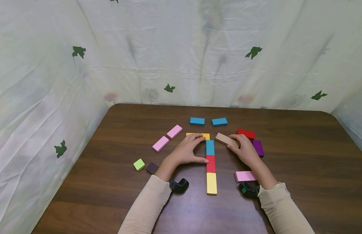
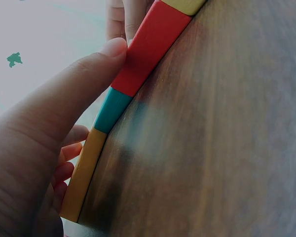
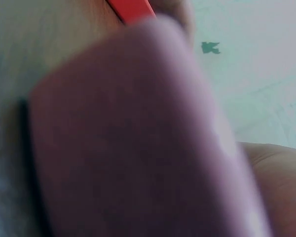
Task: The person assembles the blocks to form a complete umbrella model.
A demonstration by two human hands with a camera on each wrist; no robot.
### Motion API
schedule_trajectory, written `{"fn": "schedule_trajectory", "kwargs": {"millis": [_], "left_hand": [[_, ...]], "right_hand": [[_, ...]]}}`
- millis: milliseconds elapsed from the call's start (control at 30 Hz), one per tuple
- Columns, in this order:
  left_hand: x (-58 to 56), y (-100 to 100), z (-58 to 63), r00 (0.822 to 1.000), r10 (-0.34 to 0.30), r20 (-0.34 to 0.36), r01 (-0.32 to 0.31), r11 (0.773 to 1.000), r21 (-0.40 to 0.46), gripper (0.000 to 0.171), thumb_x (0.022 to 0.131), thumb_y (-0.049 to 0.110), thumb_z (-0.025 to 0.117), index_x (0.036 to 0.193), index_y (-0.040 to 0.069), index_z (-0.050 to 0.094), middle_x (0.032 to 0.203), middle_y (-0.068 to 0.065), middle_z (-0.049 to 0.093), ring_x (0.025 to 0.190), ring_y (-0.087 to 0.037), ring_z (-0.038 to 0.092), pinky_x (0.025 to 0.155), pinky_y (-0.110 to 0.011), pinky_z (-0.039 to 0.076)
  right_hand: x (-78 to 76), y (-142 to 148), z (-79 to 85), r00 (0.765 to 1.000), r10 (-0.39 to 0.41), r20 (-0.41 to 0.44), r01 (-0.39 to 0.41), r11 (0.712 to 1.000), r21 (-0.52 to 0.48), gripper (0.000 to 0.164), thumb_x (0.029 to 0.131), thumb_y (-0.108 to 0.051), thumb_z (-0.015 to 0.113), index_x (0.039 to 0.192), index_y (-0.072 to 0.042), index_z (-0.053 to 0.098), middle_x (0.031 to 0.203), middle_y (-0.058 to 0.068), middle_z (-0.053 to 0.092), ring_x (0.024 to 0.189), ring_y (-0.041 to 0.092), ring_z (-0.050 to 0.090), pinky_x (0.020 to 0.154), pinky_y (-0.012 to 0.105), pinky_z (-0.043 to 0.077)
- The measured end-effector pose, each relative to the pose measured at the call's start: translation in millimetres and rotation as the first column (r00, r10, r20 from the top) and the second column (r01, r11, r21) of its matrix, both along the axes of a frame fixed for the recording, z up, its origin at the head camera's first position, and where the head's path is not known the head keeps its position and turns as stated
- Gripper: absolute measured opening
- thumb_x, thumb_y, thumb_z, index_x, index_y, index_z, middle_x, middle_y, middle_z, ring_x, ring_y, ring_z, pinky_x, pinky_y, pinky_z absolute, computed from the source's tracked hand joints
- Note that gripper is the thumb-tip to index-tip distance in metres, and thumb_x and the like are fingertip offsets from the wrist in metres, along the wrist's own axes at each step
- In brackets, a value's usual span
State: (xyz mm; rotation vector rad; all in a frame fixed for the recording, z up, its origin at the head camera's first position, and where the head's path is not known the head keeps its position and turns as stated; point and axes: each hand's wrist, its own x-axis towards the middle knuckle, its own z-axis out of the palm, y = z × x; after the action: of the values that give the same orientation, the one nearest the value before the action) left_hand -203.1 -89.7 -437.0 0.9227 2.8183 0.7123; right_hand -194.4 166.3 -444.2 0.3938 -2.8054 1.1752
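Note:
A column of flat blocks lies in the table's middle: a blue block (image 1: 210, 147), a red block (image 1: 211, 164) and a pale yellow block (image 1: 211, 183). An orange-yellow block (image 1: 207, 136) lies crosswise at its far end. My left hand (image 1: 185, 151) spreads over the column's left side, its thumb touching the red block (image 2: 150, 47) and its fingers at the orange-yellow block (image 2: 89, 170). To the right, my right hand (image 1: 245, 150) pinches the near end of a tan block (image 1: 224, 139) between thumb and fingers. A pink block (image 3: 133, 133) hides most of that hand in the right wrist view.
Two blue blocks (image 1: 197, 121) lie at the back. Two pink blocks (image 1: 160, 144), a lime block (image 1: 139, 164) and a dark block (image 1: 152, 168) lie left. A red block (image 1: 246, 134), a purple block (image 1: 258, 148) and a pink block (image 1: 245, 176) lie around the right hand.

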Motion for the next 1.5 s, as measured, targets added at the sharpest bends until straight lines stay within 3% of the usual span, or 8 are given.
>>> {"fn": "schedule_trajectory", "kwargs": {"millis": [500,867,1500], "left_hand": [[-0.9,0,-2.2,1.000,0.003,-0.003,-0.003,1.000,-0.003,0.089,0.064,0.068,0.062,0.135,0.018,0.041,0.138,0.001,0.032,0.126,-0.018,0.024,0.100,-0.039,0.026],[-1.1,0,-1.9,1.000,-0.001,-0.016,0.001,1.000,-0.002,0.090,0.063,0.070,0.060,0.135,0.018,0.041,0.138,0.001,0.032,0.126,-0.018,0.024,0.100,-0.038,0.026],[-1.0,0,-1.3,1.000,0.002,-0.013,-0.002,1.000,-0.012,0.090,0.064,0.070,0.061,0.135,0.018,0.041,0.138,0.001,0.032,0.126,-0.018,0.024,0.100,-0.038,0.026]], "right_hand": [[-8.6,-5,-0.1,0.999,0.034,-0.009,-0.034,0.999,-0.010,0.037,0.085,-0.014,0.062,0.119,-0.002,0.055,0.114,0.018,0.050,0.104,0.032,0.046,0.089,0.048,0.037],[-13.9,-9,2.6,0.999,0.047,0.008,-0.047,0.999,-0.003,0.037,0.087,-0.014,0.060,0.122,-0.004,0.055,0.115,0.019,0.049,0.104,0.033,0.044,0.085,0.048,0.040],[-16.3,-12,2.8,0.997,0.075,0.012,-0.075,0.997,0.029,0.038,0.088,-0.013,0.058,0.125,-0.008,0.054,0.120,0.017,0.047,0.109,0.036,0.038,0.087,0.052,0.034]]}}
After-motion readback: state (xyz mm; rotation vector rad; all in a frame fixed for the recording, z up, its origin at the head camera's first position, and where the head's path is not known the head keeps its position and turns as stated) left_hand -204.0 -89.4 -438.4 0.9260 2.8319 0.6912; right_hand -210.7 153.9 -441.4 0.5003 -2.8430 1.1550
